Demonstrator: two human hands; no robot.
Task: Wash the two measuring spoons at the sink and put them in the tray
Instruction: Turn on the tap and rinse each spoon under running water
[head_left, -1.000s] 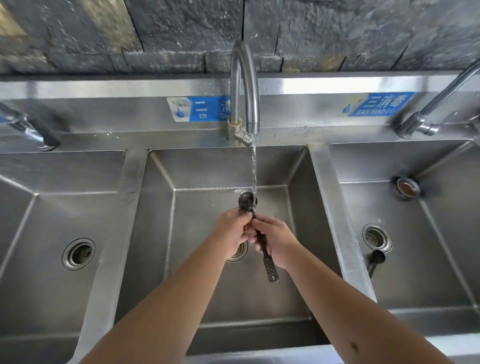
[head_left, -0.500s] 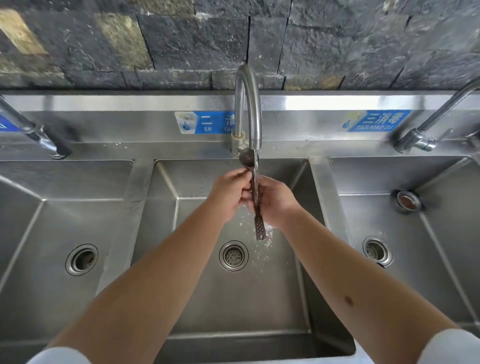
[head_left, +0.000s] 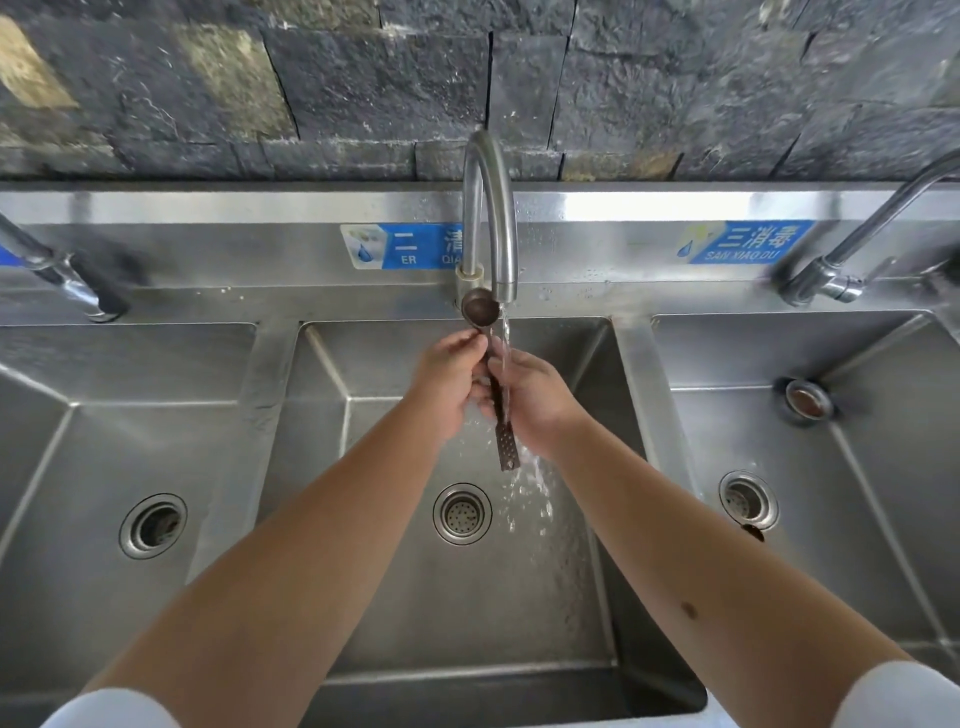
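Over the middle basin (head_left: 395, 613), near its back edge: dark measuring spoon (head_left: 503, 436) held upright, bowl up beside the faucet (head_left: 491, 208) spout, handle down in the running stream. Left hand (head_left: 449, 387) and right hand (head_left: 535, 400) both closed round the handle, fingers curled on it. Best to rub along the perforated handle end, then turn the bowl under the water. No tray in sight
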